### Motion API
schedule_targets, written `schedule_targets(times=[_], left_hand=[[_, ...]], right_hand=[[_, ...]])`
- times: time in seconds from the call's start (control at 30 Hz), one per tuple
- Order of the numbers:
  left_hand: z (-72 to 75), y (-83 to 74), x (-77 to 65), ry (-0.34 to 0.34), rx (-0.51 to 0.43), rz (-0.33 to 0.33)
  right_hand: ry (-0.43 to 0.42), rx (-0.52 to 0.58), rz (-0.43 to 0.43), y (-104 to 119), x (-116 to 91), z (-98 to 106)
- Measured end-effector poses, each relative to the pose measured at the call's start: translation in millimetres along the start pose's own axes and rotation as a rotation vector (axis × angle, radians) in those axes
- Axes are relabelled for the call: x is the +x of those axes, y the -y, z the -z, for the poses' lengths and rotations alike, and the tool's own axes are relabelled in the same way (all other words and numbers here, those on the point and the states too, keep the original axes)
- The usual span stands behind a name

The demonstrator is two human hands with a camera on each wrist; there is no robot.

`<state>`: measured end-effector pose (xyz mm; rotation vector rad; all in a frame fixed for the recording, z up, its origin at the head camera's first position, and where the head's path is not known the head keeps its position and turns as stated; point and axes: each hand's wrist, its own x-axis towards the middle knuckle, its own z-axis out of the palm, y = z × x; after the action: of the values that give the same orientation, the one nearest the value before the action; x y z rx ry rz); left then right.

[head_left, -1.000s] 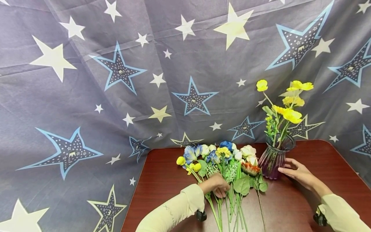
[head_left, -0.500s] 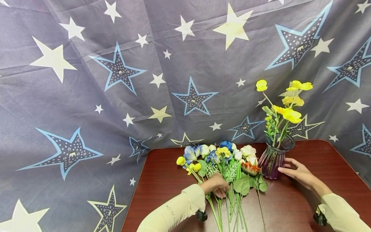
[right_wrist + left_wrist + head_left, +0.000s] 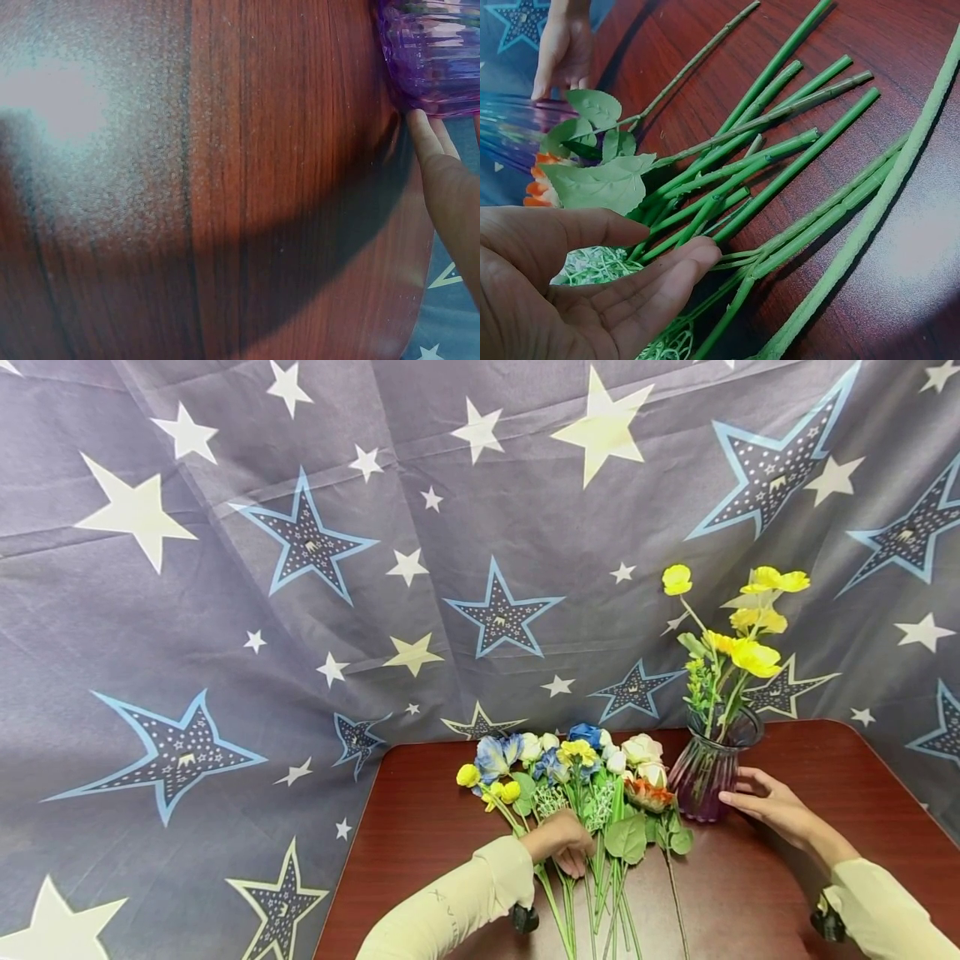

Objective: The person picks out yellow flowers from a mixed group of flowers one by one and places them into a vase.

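Observation:
My left hand (image 3: 561, 839) reaches over the bunch of cut flowers lying on the table. In the left wrist view, its thumb and loosely bent fingers stand apart, with the fingertips right at the green stems (image 3: 802, 159). My right hand (image 3: 776, 810) rests its fingers and thumb against the lower side of a purple ribbed glass vase (image 3: 697, 785). Yellow flowers (image 3: 756, 659) with green stems stand upright in that vase. The right wrist view catches only the vase's base (image 3: 439, 71) and part of the hand.
Blue (image 3: 492, 758), white, yellow and orange flower heads (image 3: 648, 796) lie toward the back of the dark red wooden table (image 3: 408, 810), stems pointing to the front. One thin brown stem (image 3: 677, 902) lies apart on the right. A grey star-patterned cloth (image 3: 420, 460) hangs behind the table.

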<state>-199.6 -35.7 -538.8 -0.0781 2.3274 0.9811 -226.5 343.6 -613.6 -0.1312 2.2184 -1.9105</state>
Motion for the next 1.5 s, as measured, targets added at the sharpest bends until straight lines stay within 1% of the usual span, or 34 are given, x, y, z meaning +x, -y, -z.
schedule_targets(times=[0.13, 0.3, 0.4, 0.53, 0.63, 0.8, 0.9, 0.97, 1.1, 1.13, 1.2, 1.33, 1.4, 1.5], left_hand=[[-0.9, -1.4, -2.4, 0.01, 0.007, 0.005], [-2.7, -1.8, -5.0, 0.003, -0.03, 0.006], [-4.3, -1.5, -4.8, 0.003, -0.028, 0.013], [-4.7, -1.2, -2.9, 0.0, -0.012, 0.03], [-3.0, -1.1, -1.8, 0.013, 0.004, 0.042], [-0.9, 0.2, -1.5, 0.058, 0.081, 0.061], [-2.3, 1.5, -1.8, 0.079, 0.082, 0.061], [-4.0, 1.6, -1.9, 0.08, 0.087, 0.061], [-8.3, 2.1, -1.6, 0.048, 0.103, 0.052], [-9.4, 2.6, -1.8, 0.025, 0.101, 0.044], [-11.4, 4.4, -2.3, -0.014, 0.093, 0.018], [-13.0, 9.3, -4.4, -0.064, 0.049, -0.043], [-13.1, 11.1, -5.6, -0.07, 0.022, -0.062], [-13.5, 12.2, -5.9, -0.074, -0.013, -0.065]], right_hand=[[0.001, -0.01, 0.002, 0.8, 0.3, -0.3], [-0.005, -0.022, -0.008, 1.1, 0.4, -0.1], [-0.013, -0.019, -0.017, 1.1, 0.3, 0.3], [-0.015, -0.027, -0.018, 1.9, -0.1, 0.2], [-0.014, -0.033, -0.018, 2.5, -0.5, -0.2], [-0.014, -0.033, -0.018, 3.0, -0.9, -0.5], [-0.014, -0.03, -0.017, 2.5, -0.7, 0.0], [-0.014, -0.028, -0.017, 2.1, -0.5, 0.2], [-0.015, -0.026, -0.02, 1.6, -0.4, -0.1], [-0.016, -0.026, -0.02, 1.6, -0.4, -0.3], [-0.016, -0.024, -0.018, 2.0, -0.5, -0.4], [-0.013, -0.011, -0.008, 2.4, -0.9, -0.3], [-0.01, -0.003, -0.005, 2.2, -1.0, -0.1], [-0.009, 0.007, -0.004, 1.3, -1.1, 0.1]])
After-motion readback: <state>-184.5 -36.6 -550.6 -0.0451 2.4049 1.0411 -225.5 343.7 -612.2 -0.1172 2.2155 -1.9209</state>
